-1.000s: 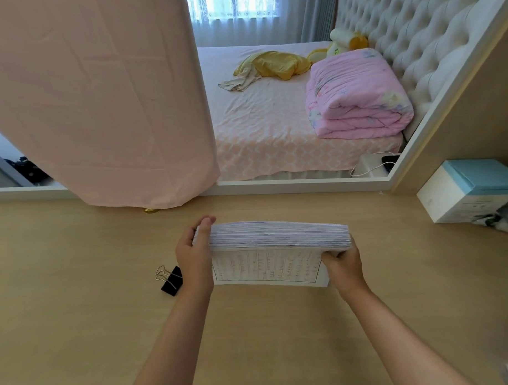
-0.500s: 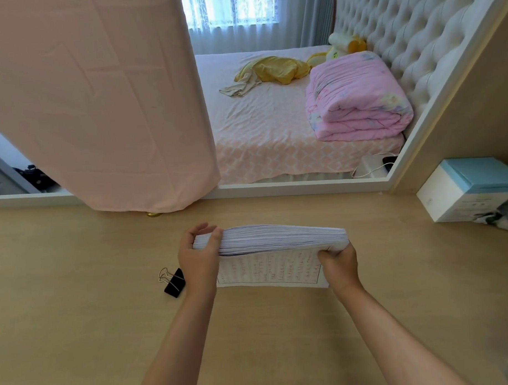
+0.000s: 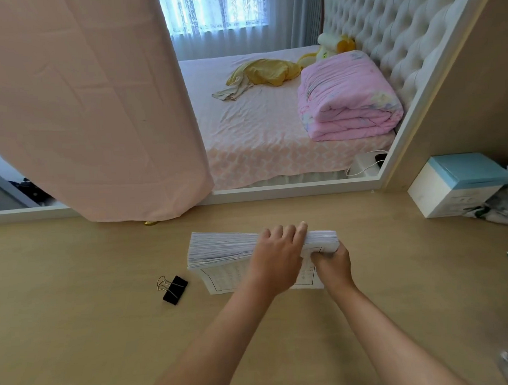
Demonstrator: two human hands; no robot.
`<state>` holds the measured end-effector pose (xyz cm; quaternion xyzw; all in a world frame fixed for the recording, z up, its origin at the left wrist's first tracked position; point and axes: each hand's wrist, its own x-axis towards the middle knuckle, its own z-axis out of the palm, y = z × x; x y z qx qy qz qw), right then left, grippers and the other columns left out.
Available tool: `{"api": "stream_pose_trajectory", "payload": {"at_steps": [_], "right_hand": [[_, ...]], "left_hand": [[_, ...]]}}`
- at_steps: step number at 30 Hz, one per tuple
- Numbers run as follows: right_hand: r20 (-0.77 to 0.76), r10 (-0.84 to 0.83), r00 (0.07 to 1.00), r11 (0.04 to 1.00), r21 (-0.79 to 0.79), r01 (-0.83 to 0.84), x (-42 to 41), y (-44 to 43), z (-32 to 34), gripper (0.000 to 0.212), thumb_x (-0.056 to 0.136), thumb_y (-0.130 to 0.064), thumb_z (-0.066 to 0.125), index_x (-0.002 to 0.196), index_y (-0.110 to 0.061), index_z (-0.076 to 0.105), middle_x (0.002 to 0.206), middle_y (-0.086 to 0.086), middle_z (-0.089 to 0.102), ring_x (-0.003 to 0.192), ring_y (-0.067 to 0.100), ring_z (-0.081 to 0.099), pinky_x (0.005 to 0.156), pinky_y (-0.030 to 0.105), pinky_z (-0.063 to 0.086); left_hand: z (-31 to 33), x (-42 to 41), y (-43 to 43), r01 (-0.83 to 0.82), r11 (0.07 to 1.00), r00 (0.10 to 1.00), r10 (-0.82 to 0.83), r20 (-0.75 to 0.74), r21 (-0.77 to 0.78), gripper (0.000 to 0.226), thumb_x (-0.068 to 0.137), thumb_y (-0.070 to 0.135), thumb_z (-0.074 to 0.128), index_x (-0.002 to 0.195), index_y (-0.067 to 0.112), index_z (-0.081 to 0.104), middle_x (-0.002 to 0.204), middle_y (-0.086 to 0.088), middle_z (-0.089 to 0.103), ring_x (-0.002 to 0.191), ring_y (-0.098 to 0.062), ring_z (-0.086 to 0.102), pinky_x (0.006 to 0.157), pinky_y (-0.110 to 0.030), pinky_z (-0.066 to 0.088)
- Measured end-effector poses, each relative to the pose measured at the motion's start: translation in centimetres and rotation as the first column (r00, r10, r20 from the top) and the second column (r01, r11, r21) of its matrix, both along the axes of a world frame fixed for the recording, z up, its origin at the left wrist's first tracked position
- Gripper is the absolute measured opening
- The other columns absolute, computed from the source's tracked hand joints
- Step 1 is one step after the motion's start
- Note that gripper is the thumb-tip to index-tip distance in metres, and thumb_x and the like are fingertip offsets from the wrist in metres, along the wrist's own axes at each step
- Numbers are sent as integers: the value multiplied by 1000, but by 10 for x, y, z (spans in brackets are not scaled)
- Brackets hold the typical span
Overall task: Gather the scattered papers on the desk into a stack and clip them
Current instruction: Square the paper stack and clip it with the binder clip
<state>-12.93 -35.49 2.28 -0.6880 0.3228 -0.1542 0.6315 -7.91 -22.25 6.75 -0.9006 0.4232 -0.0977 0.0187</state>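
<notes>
A thick stack of white papers [image 3: 220,246] stands on its long edge on the wooden desk [image 3: 93,327], tilted towards me with its printed face below. My left hand [image 3: 278,255] lies over the top edge near the stack's right end, fingers curled over the far side. My right hand [image 3: 331,260] grips the right end from below. A black binder clip [image 3: 174,289] with silver handles lies on the desk left of the stack, apart from both hands.
A pink cloth [image 3: 86,111] hangs over the mirror at the desk's back left. A white and blue box [image 3: 460,185] sits at the back right with crumpled plastic beside it. The mirror reflects a bed.
My left hand has slid from the stack's left end along the top edge to near the right end. The stack's left end now stands free.
</notes>
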Motion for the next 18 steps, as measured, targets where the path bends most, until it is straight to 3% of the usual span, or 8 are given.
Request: {"api": "stream_pose_trajectory", "payload": {"at_steps": [3,7,9,12,18], "right_hand": [[-11,6,1000,1000,-24,-6,0,0,3,29,77,11,54,81,-17,62,75,0,62,65,13,57,56,24,45],[-23,24,999,999,-29,-25,-4,3,9,30,78,12,52,80,-16,60,76,-3,61,67,7,57,51,11,44],[-28,16,999,1000,-26,-17,-5,4,11,30,78,13,52,81,-15,61,78,-2,63,69,7,58,53,14,45],[-33,9,999,1000,-16,-10,-7,7,12,29,78,13,52,82,-14,62,78,-1,63,70,11,59,57,23,45],[-42,22,999,999,-29,-23,-9,8,14,28,78,11,53,80,-16,60,76,-3,62,71,11,58,57,21,45]], "left_hand": [[1,11,25,28,999,999,-27,31,-45,58,83,30,52,138,14,44,110,-3,63,85,-22,59,71,-36,49],[9,35,92,-14,997,999,12,-35,-70,32,79,33,46,107,20,54,89,3,59,73,-18,53,59,-32,42],[12,46,121,-25,999,999,23,-36,-43,25,78,33,48,99,21,54,84,5,57,68,-16,49,58,-31,40],[16,49,131,-22,1000,998,22,-52,7,23,75,33,48,95,21,53,80,6,57,64,-15,46,56,-30,37],[16,30,71,32,999,996,-31,-84,10,27,79,32,47,103,22,51,82,8,57,60,-13,47,48,-28,44]]}}
